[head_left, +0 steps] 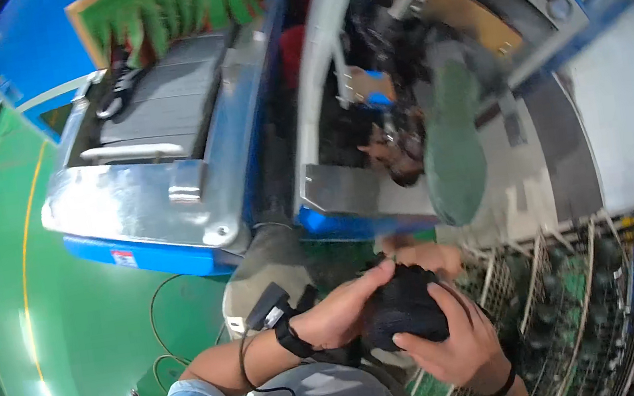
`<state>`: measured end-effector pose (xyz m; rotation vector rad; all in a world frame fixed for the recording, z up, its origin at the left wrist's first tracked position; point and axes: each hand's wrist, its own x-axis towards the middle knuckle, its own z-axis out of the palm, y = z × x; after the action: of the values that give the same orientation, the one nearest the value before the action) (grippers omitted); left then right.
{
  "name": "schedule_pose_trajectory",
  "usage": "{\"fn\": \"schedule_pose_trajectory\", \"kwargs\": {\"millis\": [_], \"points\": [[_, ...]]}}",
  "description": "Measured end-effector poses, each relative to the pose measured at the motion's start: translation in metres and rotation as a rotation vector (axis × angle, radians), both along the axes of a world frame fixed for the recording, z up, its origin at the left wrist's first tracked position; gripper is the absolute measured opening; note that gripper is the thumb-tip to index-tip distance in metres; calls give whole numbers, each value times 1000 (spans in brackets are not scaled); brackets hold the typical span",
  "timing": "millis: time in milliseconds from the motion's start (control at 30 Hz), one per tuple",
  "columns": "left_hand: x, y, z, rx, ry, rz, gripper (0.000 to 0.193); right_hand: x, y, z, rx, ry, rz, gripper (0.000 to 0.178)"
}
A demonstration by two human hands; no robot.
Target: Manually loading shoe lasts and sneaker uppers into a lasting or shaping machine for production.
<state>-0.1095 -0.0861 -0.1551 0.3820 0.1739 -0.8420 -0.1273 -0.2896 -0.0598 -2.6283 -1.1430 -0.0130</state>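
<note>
Both hands grasp one dark knitted shoe upper (403, 305), held low at centre, just above the person's lap. Left hand (339, 313) wraps its left side, thumb across the top; a black wrist strap (292, 336) with cable sits behind it. Right hand (452, 341) clamps the lower right edge. Wire rack (568, 308) of dark pieces stands just right. Blue conveyor machine (168, 178) lies ahead.

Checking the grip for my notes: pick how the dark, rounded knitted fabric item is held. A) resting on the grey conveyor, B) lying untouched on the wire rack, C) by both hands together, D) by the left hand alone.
C: the left hand and right hand both clasp the dark knitted item.
</note>
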Motion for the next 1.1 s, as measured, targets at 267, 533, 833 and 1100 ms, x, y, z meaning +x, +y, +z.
{"fn": "schedule_pose_trajectory", "kwargs": {"millis": [267, 533, 833, 1100], "points": [[-20, 19, 3, 1004, -517, 44, 35, 118, 25, -4, 1593, 1152, -271, 76], [-35, 28, -11, 980, -518, 10, 37, 108, 1, -6, 1669, 797, -293, 71], [-38, 12, -70, 915, -697, -111, 53, -202, -185, -76, 534, -274, -1390, 56], [-11, -5, -45, 1033, -674, -114, 25, -416, -251, -110, -6, -615, -2550, 47]]}}
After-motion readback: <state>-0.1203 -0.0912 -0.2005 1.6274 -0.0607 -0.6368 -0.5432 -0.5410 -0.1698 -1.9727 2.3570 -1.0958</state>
